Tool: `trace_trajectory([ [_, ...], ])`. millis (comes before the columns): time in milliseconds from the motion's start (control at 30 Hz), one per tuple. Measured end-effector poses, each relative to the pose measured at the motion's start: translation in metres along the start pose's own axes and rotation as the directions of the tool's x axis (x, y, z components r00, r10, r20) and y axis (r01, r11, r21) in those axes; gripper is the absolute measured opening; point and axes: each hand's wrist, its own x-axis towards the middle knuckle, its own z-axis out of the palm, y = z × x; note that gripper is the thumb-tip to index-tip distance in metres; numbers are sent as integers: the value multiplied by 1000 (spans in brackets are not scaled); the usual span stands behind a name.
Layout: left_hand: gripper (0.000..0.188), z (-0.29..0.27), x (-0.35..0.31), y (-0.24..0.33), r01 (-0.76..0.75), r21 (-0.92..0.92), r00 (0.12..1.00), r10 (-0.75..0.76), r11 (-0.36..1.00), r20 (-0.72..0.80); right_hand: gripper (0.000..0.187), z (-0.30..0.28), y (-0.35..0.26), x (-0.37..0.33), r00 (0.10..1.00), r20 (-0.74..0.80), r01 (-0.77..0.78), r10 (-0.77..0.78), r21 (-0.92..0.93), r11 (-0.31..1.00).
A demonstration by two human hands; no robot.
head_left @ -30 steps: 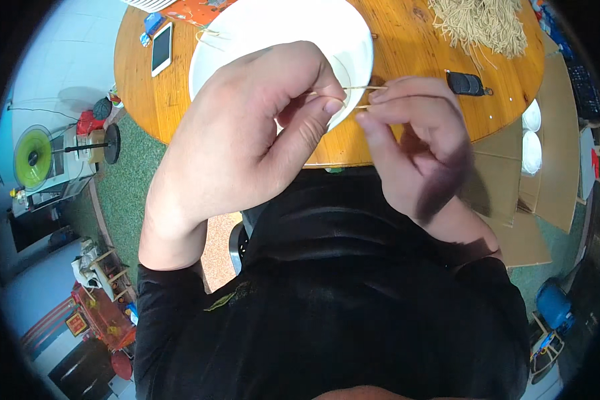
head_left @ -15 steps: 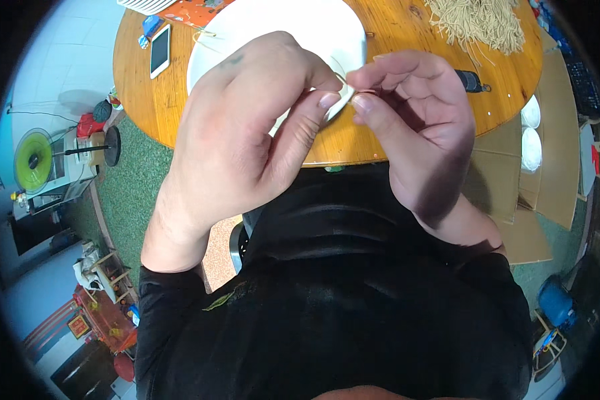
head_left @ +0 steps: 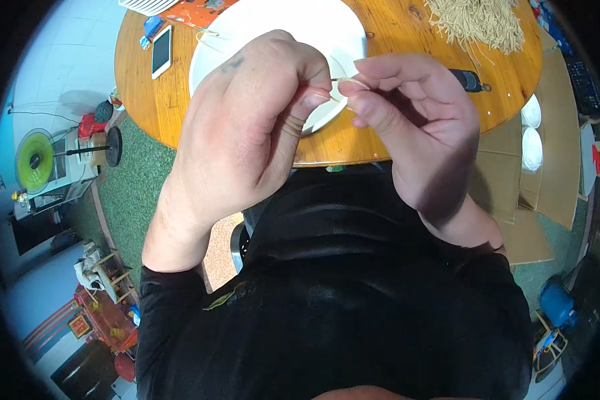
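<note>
My left hand (head_left: 243, 127) is closed, its thumb pressed against a bent forefinger. Pinched there is a thin beige cord (head_left: 353, 81), which runs in a small loop to my right hand (head_left: 427, 117). That hand grips it between thumb and forefinger, with the other fingers loosely curled. Both hands are raised over the near rim of a large white plate (head_left: 343, 40), and my left hand hides part of it. A few loose cord ends (head_left: 210, 39) lie at the plate's left edge. A pile of matching beige cords (head_left: 480, 23) rests at the table's far right.
The round wooden table (head_left: 140, 100) also holds a white phone (head_left: 161, 52), an orange printed sheet (head_left: 190, 12) and a black strap-like item (head_left: 470, 81) behind my right hand. Open cardboard (head_left: 557, 143) stands at the right. A green fan (head_left: 35, 161) is off to the left.
My fingertips have drawn slightly apart, the left hand shifting left. More of the cord loop now shows between them. Plate and cord pile remain in place.
</note>
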Motion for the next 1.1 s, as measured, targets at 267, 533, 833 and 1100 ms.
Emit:
trace_trajectory([
  [267, 10, 0, -1, -1, -13, 34, 1000, 14, 999, -24, 12, -5, -11, 4, 997, 68, 55, -37, -293, 954],
  [533, 11, -1, 3, 5, -8, 63, 1000, 8, 998, 2, 9, -4, -19, 5, 987, 161, 38, 21, -353, 935],
  [833, 28, 7, -1, 13, 188, -145, 972, -205, 971, -114, 9, 5, -9, 2, 995, 46, -87, 89, -55, 995],
  [1100, 25, 0, 3, -1, -69, 22, 997, 70, 997, -26, 19, -6, -11, 6, 934, 125, -350, 334, 147, 925],
])
